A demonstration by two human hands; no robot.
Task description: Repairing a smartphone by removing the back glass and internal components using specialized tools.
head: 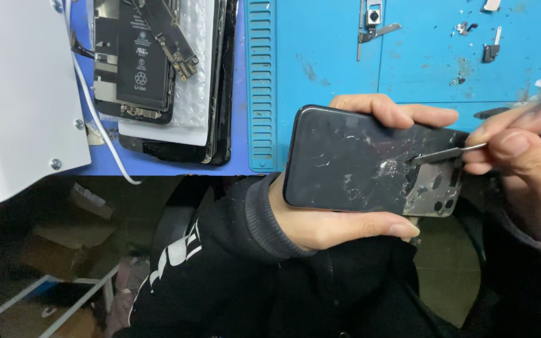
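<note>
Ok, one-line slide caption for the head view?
Left hand grips cracked black phone; right hand works metal tool into its shattered back.

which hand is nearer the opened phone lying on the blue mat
Left. The left hand, gripping the cracked phone, is closer to the opened phone; the right hand, holding a metal tool, is farther away.

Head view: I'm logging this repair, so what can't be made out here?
- Phone: front hidden, faces down in left hand.
- Metal tool: handle hidden by right hand, cut off at right edge.
- Small parts on blue mat: too small to identify.
</note>
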